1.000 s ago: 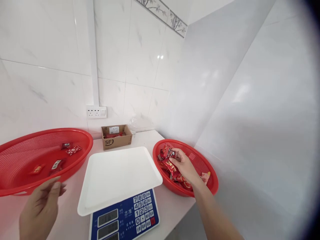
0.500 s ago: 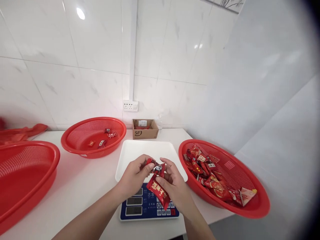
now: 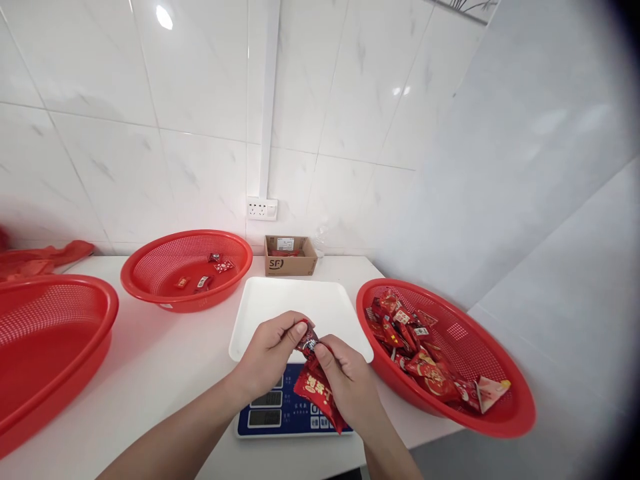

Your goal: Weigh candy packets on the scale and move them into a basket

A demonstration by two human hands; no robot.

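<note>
My left hand (image 3: pixel 271 348) is closed, pinching one end of a small dark red wrapped candy (image 3: pixel 309 342) with dark and white print. My right hand (image 3: pixel 353 380) is closed too, its thumb on the candy's other end. From under the right fingers hangs a larger red snack packet (image 3: pixel 316 392) with gold lettering, held by that same hand. Both hands are over a digital scale, above the near edge of its white pan (image 3: pixel 295 297). The packet covers part of the blue keypad panel (image 3: pixel 280 427). What lies under the right fingers is hidden.
To the right, a red basket (image 3: pixel 493 347) holds many wrapped snacks (image 3: pixel 430 370). Another red basket (image 3: pixel 150 287) at back left has several small packets. A third red basket (image 3: pixel 107 313) stands at left. A cardboard box (image 3: pixel 295 268) sits behind the scale, near a wall socket (image 3: pixel 262 209).
My right hand has closed in on the small candy, its raised index finger now folded down. The candy has tilted, and the larger packet has shifted slightly lower and to the right.
</note>
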